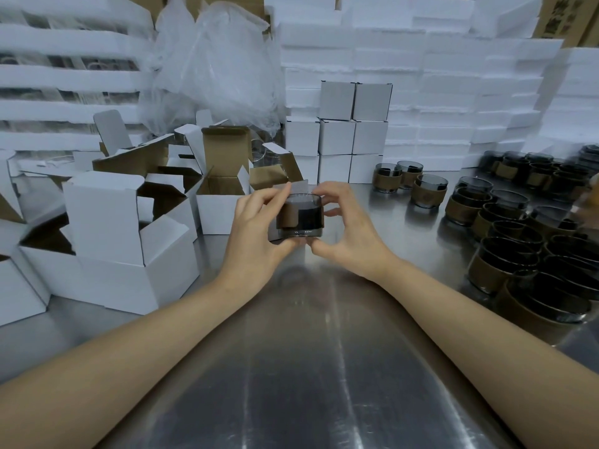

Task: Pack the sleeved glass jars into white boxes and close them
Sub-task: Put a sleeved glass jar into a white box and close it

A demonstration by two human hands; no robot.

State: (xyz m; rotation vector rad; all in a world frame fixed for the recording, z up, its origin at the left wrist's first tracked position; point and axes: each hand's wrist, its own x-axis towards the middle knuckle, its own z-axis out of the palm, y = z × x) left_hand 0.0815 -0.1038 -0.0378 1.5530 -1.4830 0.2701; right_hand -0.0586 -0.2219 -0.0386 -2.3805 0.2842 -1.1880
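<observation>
A dark glass jar (303,217) with a brown sleeve is held upright just above the steel table (311,351), in the middle of the view. My left hand (256,228) grips its left side, fingers curled over the rim and thumb under the base. My right hand (346,228) pinches its right side and bottom edge. An open white box (220,209) with its brown inside showing stands just left behind the jar. Several more sleeved jars (505,241) crowd the table at the right.
Several open white boxes (107,234) fill the left side. Closed white boxes (353,137) are stacked behind the jar. White foam trays (453,92) form a wall at the back, with crumpled clear plastic (214,66) at the back left.
</observation>
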